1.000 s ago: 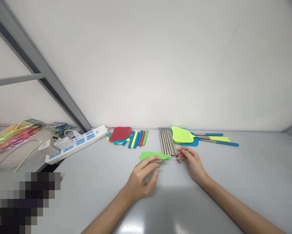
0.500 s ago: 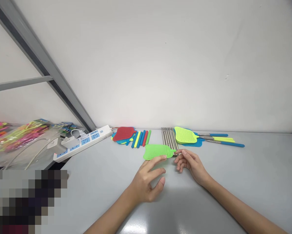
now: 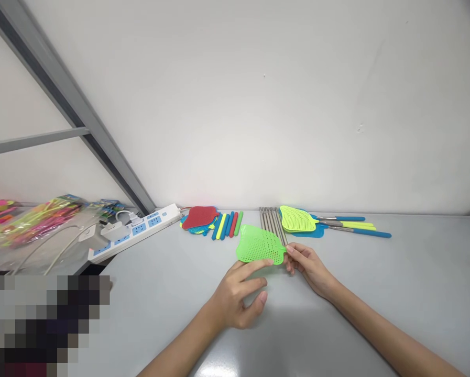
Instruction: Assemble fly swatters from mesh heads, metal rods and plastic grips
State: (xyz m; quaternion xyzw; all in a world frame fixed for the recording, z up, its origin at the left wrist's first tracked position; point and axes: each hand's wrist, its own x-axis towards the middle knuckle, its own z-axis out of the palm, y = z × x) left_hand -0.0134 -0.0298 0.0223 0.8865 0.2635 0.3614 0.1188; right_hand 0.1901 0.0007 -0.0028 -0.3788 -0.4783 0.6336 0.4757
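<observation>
A green perforated fly swatter head (image 3: 259, 245) is held above the grey table, its broad end to the left. My right hand (image 3: 306, 266) pinches the short neck at its right end between thumb and fingers. My left hand (image 3: 242, 294) is open, fingers apart, with the index finger at the lower edge of the swatter head. Just behind lies a row of metal rods (image 3: 273, 220). To their right are fly swatters with a yellow head (image 3: 296, 218) on top and blue and yellow handles (image 3: 370, 232).
Left of the rods lie coloured handle tubes (image 3: 230, 225) and a pile of swatter heads topped by a red one (image 3: 200, 217). A white power strip (image 3: 134, 233) with plugs and cables stands farther left, near plastic-wrapped goods (image 3: 42, 222). A wall rises behind.
The green swatter head has tilted so more of its flat face shows, and its neck has shifted slightly right. My right thumb and fingers have closed on the neck.
</observation>
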